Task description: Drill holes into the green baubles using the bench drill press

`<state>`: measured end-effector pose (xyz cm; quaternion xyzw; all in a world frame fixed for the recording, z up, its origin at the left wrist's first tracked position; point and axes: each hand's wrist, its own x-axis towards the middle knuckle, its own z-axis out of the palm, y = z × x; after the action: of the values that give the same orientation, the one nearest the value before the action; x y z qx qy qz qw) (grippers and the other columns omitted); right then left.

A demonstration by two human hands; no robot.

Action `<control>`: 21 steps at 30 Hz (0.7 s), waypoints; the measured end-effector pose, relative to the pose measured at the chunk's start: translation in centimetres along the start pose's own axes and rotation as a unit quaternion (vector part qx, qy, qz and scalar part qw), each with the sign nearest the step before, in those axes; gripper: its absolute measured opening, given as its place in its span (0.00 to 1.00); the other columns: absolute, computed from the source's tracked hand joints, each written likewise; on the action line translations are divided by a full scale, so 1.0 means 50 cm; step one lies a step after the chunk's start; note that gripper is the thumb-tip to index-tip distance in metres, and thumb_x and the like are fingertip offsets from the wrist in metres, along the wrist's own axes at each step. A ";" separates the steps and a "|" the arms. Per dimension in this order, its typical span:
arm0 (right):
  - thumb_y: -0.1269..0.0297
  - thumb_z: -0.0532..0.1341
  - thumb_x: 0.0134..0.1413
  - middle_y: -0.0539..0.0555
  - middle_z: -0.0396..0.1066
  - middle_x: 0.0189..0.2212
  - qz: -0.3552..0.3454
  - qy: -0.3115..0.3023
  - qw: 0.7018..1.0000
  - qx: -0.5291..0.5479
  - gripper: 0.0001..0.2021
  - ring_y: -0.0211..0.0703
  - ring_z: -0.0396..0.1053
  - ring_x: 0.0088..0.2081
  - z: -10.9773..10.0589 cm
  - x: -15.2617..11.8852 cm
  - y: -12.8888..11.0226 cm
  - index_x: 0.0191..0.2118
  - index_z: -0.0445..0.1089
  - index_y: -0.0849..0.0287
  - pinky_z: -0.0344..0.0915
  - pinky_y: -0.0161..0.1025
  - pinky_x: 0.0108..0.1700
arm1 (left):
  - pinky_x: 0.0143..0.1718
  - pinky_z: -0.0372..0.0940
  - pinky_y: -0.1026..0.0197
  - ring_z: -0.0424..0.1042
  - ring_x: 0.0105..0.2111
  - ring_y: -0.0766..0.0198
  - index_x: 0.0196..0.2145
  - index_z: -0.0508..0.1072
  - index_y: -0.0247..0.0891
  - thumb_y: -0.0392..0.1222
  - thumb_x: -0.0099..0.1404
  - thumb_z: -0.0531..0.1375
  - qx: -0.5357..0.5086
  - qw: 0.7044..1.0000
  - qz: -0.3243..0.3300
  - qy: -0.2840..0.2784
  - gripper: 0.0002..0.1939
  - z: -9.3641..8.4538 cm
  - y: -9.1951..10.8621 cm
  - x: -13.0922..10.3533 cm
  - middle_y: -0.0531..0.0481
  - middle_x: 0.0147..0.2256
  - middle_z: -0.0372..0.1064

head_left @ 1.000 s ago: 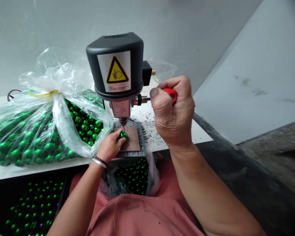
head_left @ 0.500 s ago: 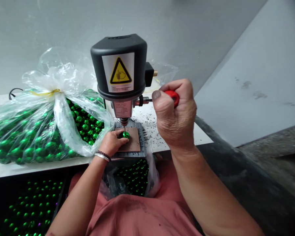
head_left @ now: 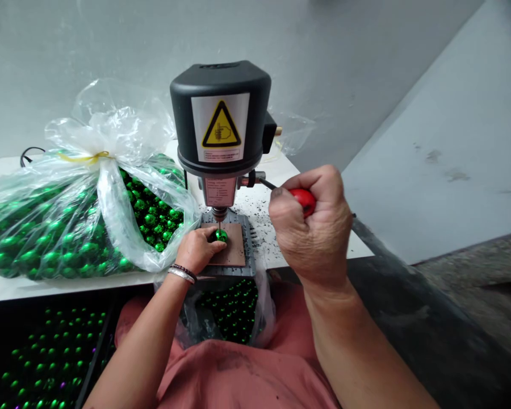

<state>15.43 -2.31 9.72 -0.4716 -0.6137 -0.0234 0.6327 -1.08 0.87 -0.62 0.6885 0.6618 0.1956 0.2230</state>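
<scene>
My left hand (head_left: 199, 247) pinches a shiny green ball (head_left: 221, 236) between thumb and fingers on a brown board (head_left: 234, 250), which lies on the grey base of a black drill press (head_left: 220, 119). The thin drill bit (head_left: 220, 225) comes down to the top of the ball; whether it has entered cannot be made out. My right hand (head_left: 313, 224) is closed round the red knob (head_left: 305, 202) of the press lever, right of the machine.
Left of the press, a tied clear plastic bag (head_left: 111, 182) with a torn opening holds several green balls. Dark shavings (head_left: 259, 218) litter the white table (head_left: 353, 244). Below are an open bag of green balls (head_left: 234, 312) and a dark container with more (head_left: 53, 352).
My right hand has pulled the red knob lower, and the lever now slopes down. The whole view has shifted slightly. My left hand still holds the green ball under the bit.
</scene>
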 end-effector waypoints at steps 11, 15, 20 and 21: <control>0.69 0.56 0.49 0.43 0.59 0.20 -0.027 0.041 0.999 -0.010 0.03 0.28 0.57 0.21 0.015 -0.050 0.020 0.30 0.58 0.57 0.58 0.29 0.25 | 0.33 0.62 0.61 0.72 0.33 0.57 0.45 0.74 0.43 0.51 0.54 0.60 0.000 1.000 0.011 -0.004 0.21 -0.001 0.001 -0.003 0.48 0.35 0.75; 0.70 0.56 0.49 0.45 0.61 0.22 -0.040 0.066 0.997 0.001 0.03 0.28 0.58 0.23 0.025 -0.060 0.028 0.30 0.59 0.57 0.58 0.29 0.25 | 0.36 0.62 0.60 0.72 0.37 0.55 0.48 0.73 0.41 0.51 0.53 0.60 -0.005 1.000 0.009 0.003 0.24 0.000 0.000 -0.003 0.45 0.40 0.74; 0.70 0.55 0.50 0.46 0.61 0.23 -0.030 0.083 0.996 0.026 0.02 0.29 0.60 0.24 0.035 -0.073 0.036 0.32 0.60 0.58 0.61 0.30 0.27 | 0.36 0.62 0.61 0.72 0.38 0.56 0.49 0.71 0.40 0.50 0.54 0.60 -0.010 1.000 0.005 -0.010 0.25 -0.001 0.003 -0.005 0.45 0.41 0.75; 0.70 0.54 0.50 0.46 0.61 0.23 -0.023 0.083 0.996 0.027 0.02 0.29 0.60 0.24 0.037 -0.079 0.039 0.32 0.61 0.58 0.61 0.30 0.27 | 0.37 0.62 0.61 0.72 0.39 0.56 0.50 0.71 0.40 0.50 0.54 0.60 -0.009 1.000 0.003 -0.009 0.26 -0.001 0.004 -0.005 0.45 0.42 0.74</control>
<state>14.23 -2.25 5.08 -0.4361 -0.5701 -0.0605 0.6936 -0.98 0.60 -0.45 0.6905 0.6557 0.1958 0.2344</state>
